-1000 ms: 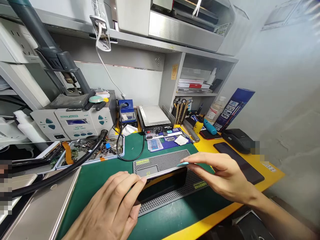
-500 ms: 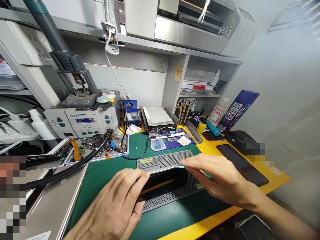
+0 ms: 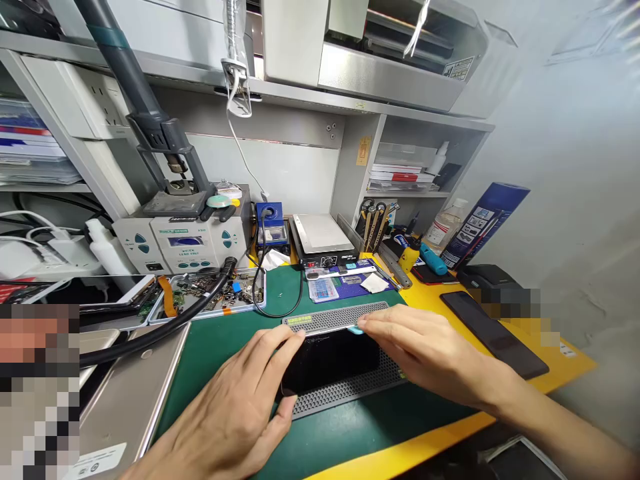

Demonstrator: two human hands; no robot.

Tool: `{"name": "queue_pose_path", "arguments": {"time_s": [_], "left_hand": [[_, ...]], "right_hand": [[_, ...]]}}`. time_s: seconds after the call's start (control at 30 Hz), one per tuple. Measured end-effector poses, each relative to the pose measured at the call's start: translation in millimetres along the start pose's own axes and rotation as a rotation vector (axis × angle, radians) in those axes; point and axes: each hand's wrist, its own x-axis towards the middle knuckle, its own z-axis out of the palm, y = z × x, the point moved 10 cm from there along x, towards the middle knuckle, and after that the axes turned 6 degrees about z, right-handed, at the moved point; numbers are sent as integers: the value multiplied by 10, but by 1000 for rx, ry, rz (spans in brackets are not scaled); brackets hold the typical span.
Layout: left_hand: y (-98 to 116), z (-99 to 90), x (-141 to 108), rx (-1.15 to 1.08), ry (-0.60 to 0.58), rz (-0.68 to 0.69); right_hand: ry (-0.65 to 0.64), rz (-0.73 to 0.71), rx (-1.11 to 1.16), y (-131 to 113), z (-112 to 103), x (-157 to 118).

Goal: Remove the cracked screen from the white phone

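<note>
A phone with a dark glass face lies over a grey perforated pad, its far edge slightly raised. My left hand grips its left end, fingers on the far edge and thumb at the near corner. A small light-blue pry pick is pinched in my right hand, which is closed at the phone's far edge. The pick's tip meets that edge; how deep it goes in is hidden. Behind my right hand, the phone's right end is partly covered.
Under the pad is a green mat on a yellow table. A tray of circuit parts, a black hose and a rework station stand left. A heating plate sits behind. Another dark phone lies right.
The phone has tilted down flatter, so more of its dark face shows. My right hand stays at the far edge with the pick. The whole view has shifted slightly.
</note>
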Motion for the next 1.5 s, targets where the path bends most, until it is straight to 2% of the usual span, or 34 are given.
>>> {"name": "queue_pose_path", "arguments": {"time_s": [0.1,0.2,0.27,0.43,0.6,0.73,0.9,1.17,1.3,1.4,1.5], "left_hand": [[-110,109,-10,-93,-76,-89],[-174,151,1,-175,-98,-150],[-188,160,9,-209,-101,-170],[-176,157,10,-212,-111,-169],[-153,135,25,-163,-108,-140],[-121,92,63,-113,-76,-101],[-110,58,92,-83,-50,-89],[-161,97,143,-136,-112,-135],[-234,103,187,-254,-167,-196],[-331,110,185,-339,-176,-251],[-423,113,172,-386,-168,-299]], "right_hand": [[-87,183,164,258,64,141],[-271,446,282,556,231,248],[-359,557,321,676,314,285],[-438,666,502,808,429,323],[-525,681,638,845,502,345],[-535,703,674,870,507,361],[-551,812,807,925,575,307],[-481,773,841,950,562,314],[-394,825,801,1180,582,200],[-344,869,672,1421,573,10],[-300,858,527,1536,502,-152]]}}
